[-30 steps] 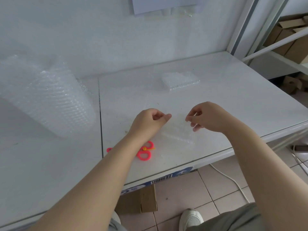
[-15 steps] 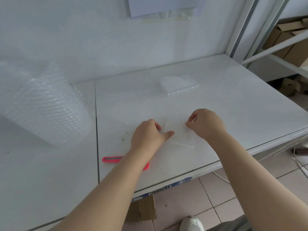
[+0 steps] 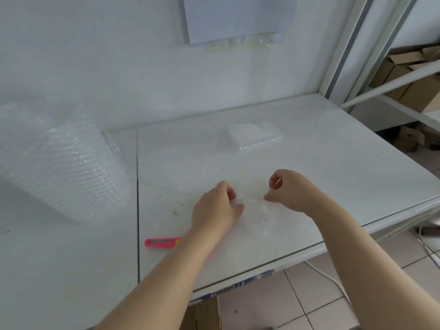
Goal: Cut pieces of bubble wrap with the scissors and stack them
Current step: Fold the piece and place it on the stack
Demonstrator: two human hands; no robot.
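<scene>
A small clear piece of bubble wrap lies on the white table between my hands. My left hand pinches its left edge and my right hand pinches its right edge. Pink scissors lie on the table near the front, partly hidden under my left forearm. A stack of cut bubble wrap pieces rests further back, right of centre. A big roll of bubble wrap lies at the left.
A white wall rises behind the table with a sheet of paper stuck on it. Metal shelving with cardboard boxes stands at the right. The table's front edge runs above a tiled floor with a white cable.
Both hands have shifted slightly away from me over the table with the piece of bubble wrap pinched between them. The view has tilted, showing more wall. The scissors have not moved.
</scene>
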